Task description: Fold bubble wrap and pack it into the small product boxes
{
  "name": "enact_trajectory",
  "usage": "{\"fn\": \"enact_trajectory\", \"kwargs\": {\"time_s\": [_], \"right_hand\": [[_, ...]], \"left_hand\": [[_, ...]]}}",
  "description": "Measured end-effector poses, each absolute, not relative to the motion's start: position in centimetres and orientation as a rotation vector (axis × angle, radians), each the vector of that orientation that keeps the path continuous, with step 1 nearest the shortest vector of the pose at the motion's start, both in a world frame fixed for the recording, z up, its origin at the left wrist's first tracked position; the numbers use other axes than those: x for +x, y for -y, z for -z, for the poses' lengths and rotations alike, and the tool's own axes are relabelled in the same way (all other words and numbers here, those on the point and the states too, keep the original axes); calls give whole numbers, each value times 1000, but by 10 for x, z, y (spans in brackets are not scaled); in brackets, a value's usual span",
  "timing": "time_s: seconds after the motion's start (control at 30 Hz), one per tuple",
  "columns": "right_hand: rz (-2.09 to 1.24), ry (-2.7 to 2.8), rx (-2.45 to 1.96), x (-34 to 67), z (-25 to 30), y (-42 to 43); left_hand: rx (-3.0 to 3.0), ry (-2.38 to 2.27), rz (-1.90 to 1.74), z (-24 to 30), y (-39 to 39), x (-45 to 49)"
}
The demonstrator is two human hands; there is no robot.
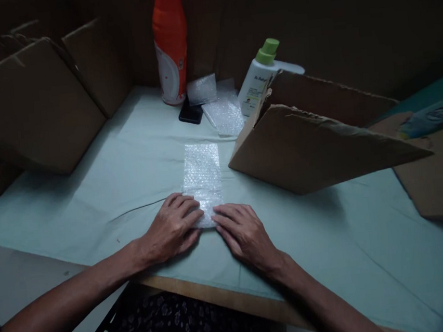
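Note:
A strip of clear bubble wrap lies lengthwise in front of me on the pale green cloth. Its near end looks doubled over, with the layers hard to make out. My left hand rests on the left side of that near end, fingers stretched out and tips on the plastic, thumb by the lower edge. From the right, my right hand touches the same end with its fingertips, its fingers extended and slightly apart. Both palms face down, and the undersides of the fingers are hidden.
Behind the strip lie more bubble wrap pieces and a black phone. An orange bottle and a white bottle with a green cap stand there. Cardboard boxes flank the table, left and right.

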State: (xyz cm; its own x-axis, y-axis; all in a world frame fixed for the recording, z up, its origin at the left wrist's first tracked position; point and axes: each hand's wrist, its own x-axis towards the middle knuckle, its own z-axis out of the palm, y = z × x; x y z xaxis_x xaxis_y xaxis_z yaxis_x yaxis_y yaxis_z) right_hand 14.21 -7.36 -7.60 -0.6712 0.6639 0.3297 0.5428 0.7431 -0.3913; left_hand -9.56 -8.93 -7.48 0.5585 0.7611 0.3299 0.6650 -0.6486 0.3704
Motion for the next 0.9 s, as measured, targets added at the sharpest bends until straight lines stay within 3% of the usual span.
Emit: {"fn": "enact_trajectory", "kwargs": {"time_s": [0.17,0.37,0.5,0.77,0.9], "right_hand": [[-672,2349,-969,140,63,76],[-231,2375,-951,149,59,91],[-199,2571,-877,140,67,89],[-726,2359,-990,144,57,94],[-315,2376,-1012,149,56,99]], "left_hand": [[2288,-1225,-826,69,104,-98],[2343,-1517,-847,78,101,-96],[2511,-1523,-867,78,102,-95],[2354,-1193,-819,65,116,-104],[2351,-1318,-830,71,101,-97]]}}
